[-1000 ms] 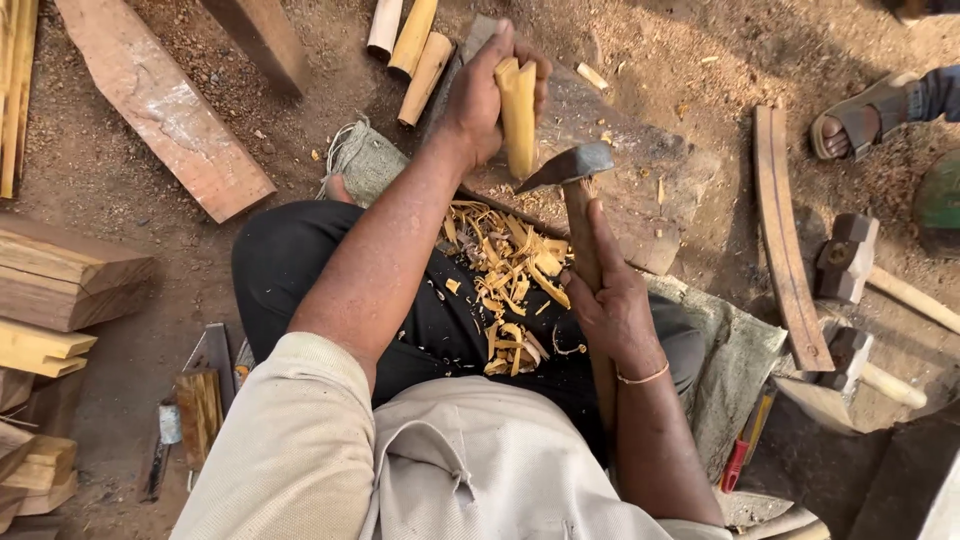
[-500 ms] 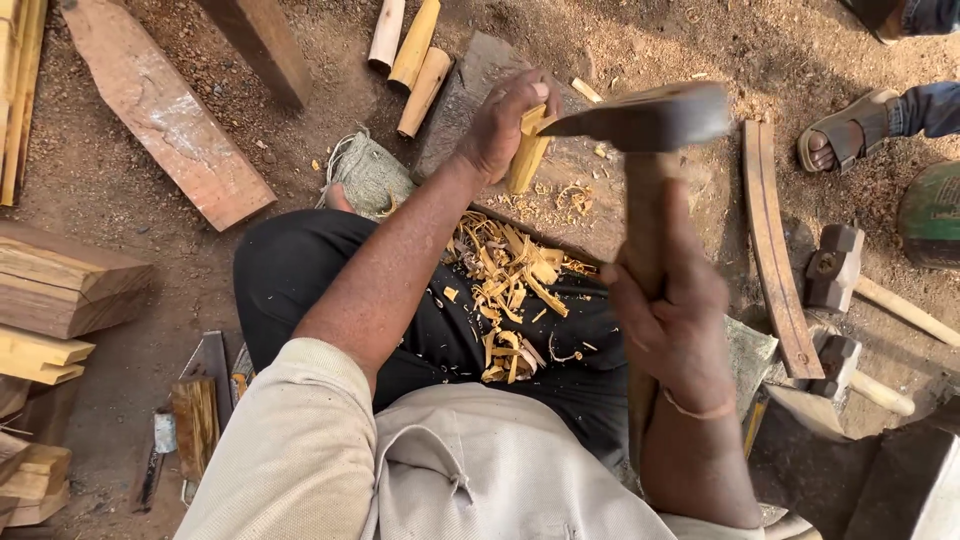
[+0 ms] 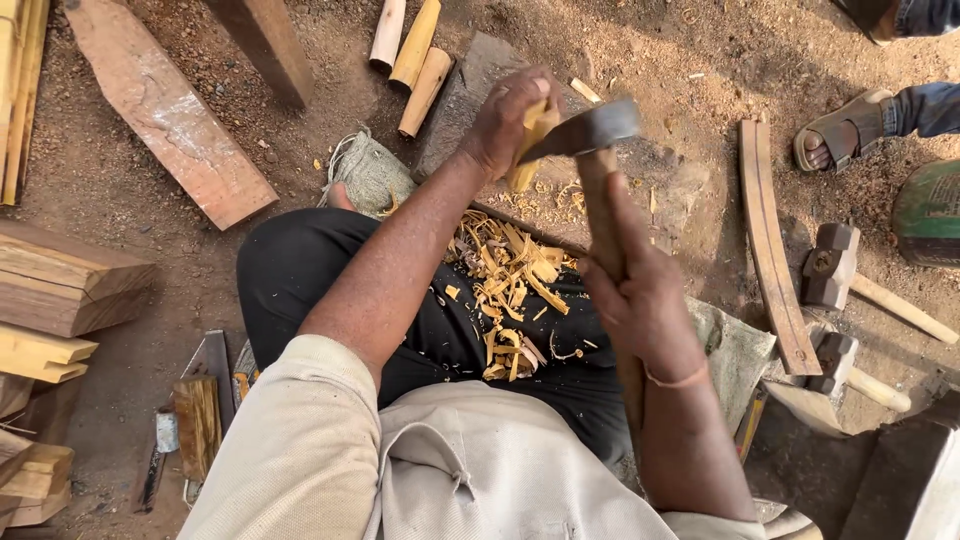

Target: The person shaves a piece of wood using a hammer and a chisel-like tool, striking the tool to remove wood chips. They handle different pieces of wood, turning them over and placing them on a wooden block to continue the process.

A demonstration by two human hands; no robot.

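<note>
Gripping the pale wooden peg (image 3: 527,150) upright over the flat stone (image 3: 470,90), the left hand (image 3: 503,120) wraps it tightly. Right of the peg, the right hand (image 3: 640,300) clasps the adze (image 3: 592,130) handle, blade touching the peg. Shavings (image 3: 510,290) lie below the stone.

Three pale wooden sticks (image 3: 412,45), two mallets (image 3: 830,265), two hands (image 3: 505,120).

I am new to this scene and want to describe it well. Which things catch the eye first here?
At the centre, the right hand grips a wooden-handled hatchet whose blade meets a pale wood piece held upright by the left hand. Yellow shavings lie piled on the dark lap below. At right, two wooden mallets rest on the dirt.
</note>
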